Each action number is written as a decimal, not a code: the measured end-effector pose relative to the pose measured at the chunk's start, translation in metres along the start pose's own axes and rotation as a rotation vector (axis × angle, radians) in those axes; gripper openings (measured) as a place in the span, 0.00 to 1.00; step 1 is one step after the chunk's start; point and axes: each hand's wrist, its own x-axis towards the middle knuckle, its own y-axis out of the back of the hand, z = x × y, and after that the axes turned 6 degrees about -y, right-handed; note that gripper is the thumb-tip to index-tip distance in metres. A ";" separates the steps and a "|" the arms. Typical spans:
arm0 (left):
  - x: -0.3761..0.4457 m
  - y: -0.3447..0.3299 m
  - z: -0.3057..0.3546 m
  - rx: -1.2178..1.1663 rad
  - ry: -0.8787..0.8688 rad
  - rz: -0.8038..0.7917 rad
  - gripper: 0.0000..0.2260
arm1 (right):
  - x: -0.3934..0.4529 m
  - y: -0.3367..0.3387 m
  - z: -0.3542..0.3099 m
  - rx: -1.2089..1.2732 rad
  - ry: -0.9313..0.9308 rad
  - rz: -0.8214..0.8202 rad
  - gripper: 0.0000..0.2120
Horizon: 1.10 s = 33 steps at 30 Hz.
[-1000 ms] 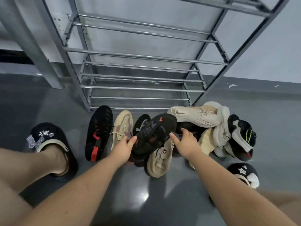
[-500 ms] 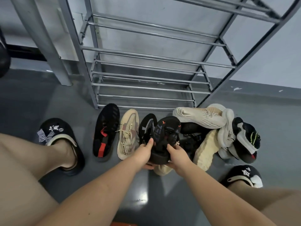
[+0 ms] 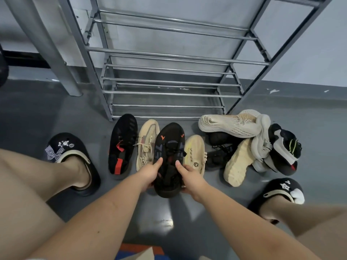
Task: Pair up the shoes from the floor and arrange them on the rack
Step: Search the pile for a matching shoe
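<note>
Centrally, the left hand (image 3: 150, 174) and right hand (image 3: 189, 177) are both gripping a black sneaker (image 3: 169, 158), holding it above the floor (image 3: 187, 231) between beige shoes, in front of the metal rack (image 3: 169, 79).
</note>
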 end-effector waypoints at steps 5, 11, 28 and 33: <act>0.003 -0.004 -0.004 0.150 -0.032 -0.156 0.26 | 0.011 0.015 0.003 0.096 -0.011 0.093 0.27; -0.004 -0.008 -0.012 0.439 0.051 -0.359 0.27 | 0.017 0.069 0.003 0.415 0.028 0.372 0.34; -0.015 0.057 -0.008 0.923 0.047 -0.178 0.23 | 0.024 0.060 0.048 -0.351 -0.195 0.204 0.12; -0.013 0.062 -0.013 1.060 0.083 -0.173 0.23 | 0.024 0.043 0.059 -0.398 -0.267 0.140 0.12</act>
